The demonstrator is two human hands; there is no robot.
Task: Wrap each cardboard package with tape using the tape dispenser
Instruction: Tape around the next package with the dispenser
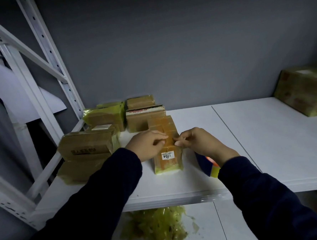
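A small cardboard package (168, 161) with a white "1204" label lies on the white shelf (194, 180), wrapped in yellowish tape. My left hand (147, 145) rests on its left side, fingers curled on the top. My right hand (198, 142) pinches a bit of tape at the package's top right edge. The tape dispenser (209, 166), blue with an orange part, lies on the shelf under my right wrist, mostly hidden by the sleeve.
Several taped cardboard packages (92, 144) are stacked at the left and back of the shelf. A bigger taped box (302, 90) sits at the far right. White rack uprights (44, 58) stand left. A heap of crumpled yellow tape (158, 227) lies on the lower shelf.
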